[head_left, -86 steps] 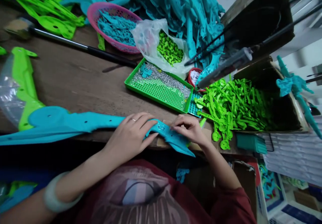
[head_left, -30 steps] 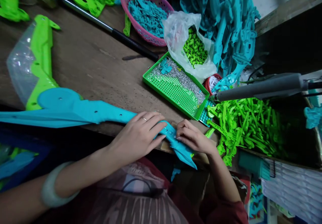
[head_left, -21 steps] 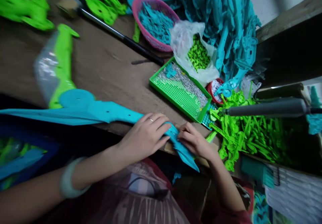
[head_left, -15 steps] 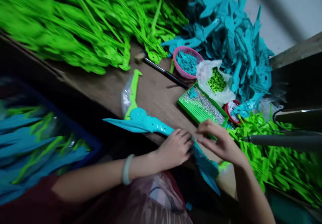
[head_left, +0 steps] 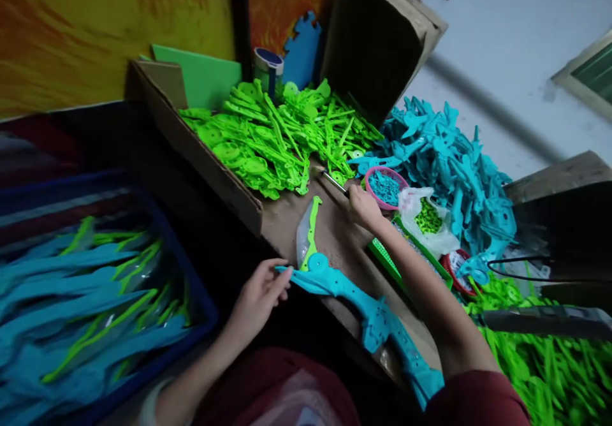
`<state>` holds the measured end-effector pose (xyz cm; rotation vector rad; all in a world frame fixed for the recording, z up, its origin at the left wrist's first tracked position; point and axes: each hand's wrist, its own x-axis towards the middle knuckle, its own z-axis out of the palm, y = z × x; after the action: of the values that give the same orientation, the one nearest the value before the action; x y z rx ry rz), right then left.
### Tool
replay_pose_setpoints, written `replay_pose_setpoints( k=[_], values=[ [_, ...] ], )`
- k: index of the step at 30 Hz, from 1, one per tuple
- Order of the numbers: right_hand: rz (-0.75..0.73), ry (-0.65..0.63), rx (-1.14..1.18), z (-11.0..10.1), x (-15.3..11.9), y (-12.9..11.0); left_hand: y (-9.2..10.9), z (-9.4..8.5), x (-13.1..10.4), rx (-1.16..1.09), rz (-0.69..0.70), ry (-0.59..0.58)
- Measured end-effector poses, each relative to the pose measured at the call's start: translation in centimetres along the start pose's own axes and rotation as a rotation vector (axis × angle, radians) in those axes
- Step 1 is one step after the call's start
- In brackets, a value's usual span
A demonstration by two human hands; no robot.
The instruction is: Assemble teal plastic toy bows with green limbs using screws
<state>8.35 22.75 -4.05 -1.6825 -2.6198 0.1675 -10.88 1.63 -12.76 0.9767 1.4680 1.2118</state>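
Note:
In the head view, my left hand pinches the pointed tip of a long blue plastic toy piece, shaped like a bow or crossbow. A green plastic arm with a clear curved part joins this piece near its round disc. The blue piece lies along the table's near edge, its far end toward my right forearm. My right hand is closed around the dark handle of what looks like a hammer, its head lying toward the green heap.
Green parts and blue parts are heaped behind. A pink basket, a white bag, a green tray and a red bowl stand to the right. A blue crate of blue-green pieces stands left.
My right hand has left the blue piece and taken hold of the hammer handle. My left hand has moved from the middle of the piece to its left tip. The view has tilted up.

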Motion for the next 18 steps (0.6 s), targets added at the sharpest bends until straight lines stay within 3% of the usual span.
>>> replay_pose_setpoints(
  k=[3, 7, 12, 15, 16, 18],
  values=[
    [-0.034, 0.029, 0.089, -0.9, -3.9, -0.6, 0.1, 0.9, 0.1, -0.071, -0.017, -0.088],
    [0.003, 0.290, 0.241, 0.3, -9.7, -1.5, 0.0, 1.4, -0.5, -0.134, -0.034, -0.131],
    [-0.072, 0.001, -0.008, 1.6, -13.3, -2.5, -0.2, 1.0, -0.6, -0.154, -0.037, -0.153],
    [-0.028, 0.148, 0.009, 0.8, -15.3, -2.9, -0.2, 0.9, -0.5, -0.154, -0.038, -0.173],
    [-0.035, 0.155, 0.014, 0.5, -16.1, -3.0, -0.2, 0.8, -0.5, -0.153, -0.039, -0.180],
    [-0.087, 0.045, 0.013, 0.0, -18.0, -3.0, -0.3, 0.8, -0.5, -0.150, -0.042, -0.185]
  ],
)
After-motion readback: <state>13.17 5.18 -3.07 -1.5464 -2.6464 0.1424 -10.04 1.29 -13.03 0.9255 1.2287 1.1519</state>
